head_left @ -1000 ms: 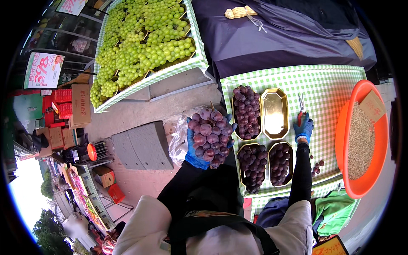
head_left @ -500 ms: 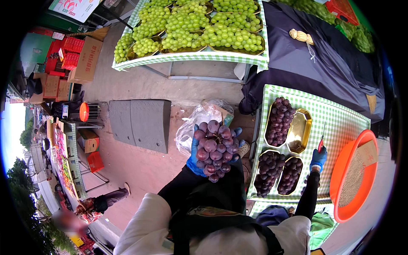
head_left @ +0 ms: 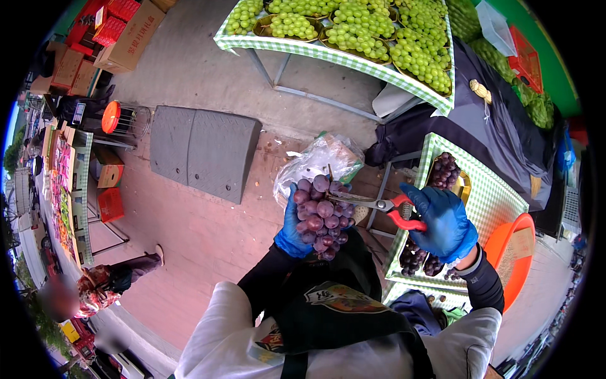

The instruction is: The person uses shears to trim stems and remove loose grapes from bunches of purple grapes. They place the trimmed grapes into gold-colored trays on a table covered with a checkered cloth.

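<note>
My left hand (head_left: 293, 228), in a blue glove, supports a bunch of purple grapes (head_left: 324, 218) from its left side and below, and the stem points up. In my blue-gloved right hand (head_left: 440, 221) is a pair of scissors (head_left: 399, 208) with red handles. Their metal blades reach left to the upper right of the bunch, and some grapes lie close by the tips. Whether the blades touch a grape or stem I cannot tell. Behind my right hand, more dark grapes (head_left: 445, 170) sit in gold trays on the checked table (head_left: 499, 189), partly hidden by the hand.
Green grapes (head_left: 360, 31) in trays fill a table at the back. An orange basin (head_left: 521, 252) of small grains stands at the right. Below the bunch's far side lies a clear plastic bag (head_left: 315, 167). Grey ramp blocks (head_left: 202, 151) rest on the floor; a person (head_left: 104, 284) is at the left.
My right hand has come from the table to the bunch, bringing the scissors. The left hand still holds the grapes. The whole view has shifted and turned.
</note>
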Demonstrator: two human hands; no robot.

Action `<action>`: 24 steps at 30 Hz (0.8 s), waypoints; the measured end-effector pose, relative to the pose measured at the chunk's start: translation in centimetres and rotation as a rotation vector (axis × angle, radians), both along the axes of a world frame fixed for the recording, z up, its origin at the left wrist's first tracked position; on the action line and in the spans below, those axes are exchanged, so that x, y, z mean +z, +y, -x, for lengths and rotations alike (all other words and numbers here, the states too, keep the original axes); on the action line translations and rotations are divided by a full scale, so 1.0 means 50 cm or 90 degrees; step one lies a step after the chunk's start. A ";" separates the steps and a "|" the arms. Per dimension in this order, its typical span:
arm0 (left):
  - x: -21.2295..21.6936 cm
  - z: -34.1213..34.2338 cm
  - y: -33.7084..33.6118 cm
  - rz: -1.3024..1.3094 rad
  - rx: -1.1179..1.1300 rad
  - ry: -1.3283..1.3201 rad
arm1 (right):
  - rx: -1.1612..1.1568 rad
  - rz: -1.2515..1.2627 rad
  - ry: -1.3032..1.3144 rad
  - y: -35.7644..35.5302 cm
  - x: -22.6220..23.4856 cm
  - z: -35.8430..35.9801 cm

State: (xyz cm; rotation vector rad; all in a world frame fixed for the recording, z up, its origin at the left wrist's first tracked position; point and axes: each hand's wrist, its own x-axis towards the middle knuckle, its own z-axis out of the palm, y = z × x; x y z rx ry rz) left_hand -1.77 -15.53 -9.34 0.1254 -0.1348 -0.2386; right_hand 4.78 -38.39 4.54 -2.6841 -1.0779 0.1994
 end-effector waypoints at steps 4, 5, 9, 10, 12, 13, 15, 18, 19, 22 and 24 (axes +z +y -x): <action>-0.011 0.023 0.058 -0.037 0.022 0.010 | 0.071 0.139 -0.059 0.088 0.026 0.001; -0.005 0.027 0.071 -0.045 0.014 0.033 | 0.080 0.154 -0.054 0.104 0.032 0.002; 0.013 0.051 0.113 -0.009 -0.028 0.143 | 0.148 0.218 -0.067 0.161 0.072 0.001; 0.015 0.054 0.121 0.015 -0.036 0.145 | 0.174 0.233 -0.079 0.173 0.079 0.000; 0.025 0.061 0.132 -0.005 -0.040 0.218 | 0.195 0.267 -0.136 0.192 0.087 0.002; 0.031 0.063 0.137 -0.017 -0.045 0.255 | 0.203 0.283 -0.164 0.198 0.088 0.004; 0.035 0.065 0.145 0.001 -0.069 0.261 | 0.213 0.282 -0.199 0.210 0.090 0.007; 0.015 0.075 0.145 0.017 -0.021 0.226 | 0.252 0.280 -0.248 0.229 0.098 0.002; 0.012 0.077 0.144 0.022 0.006 0.207 | 0.267 0.281 -0.264 0.232 0.101 0.001; 0.016 0.083 0.145 0.061 -0.043 0.254 | 0.310 0.287 -0.305 0.236 0.103 -0.005; 0.020 0.086 0.143 0.110 -0.062 0.227 | 0.312 0.316 -0.327 0.232 0.103 -0.004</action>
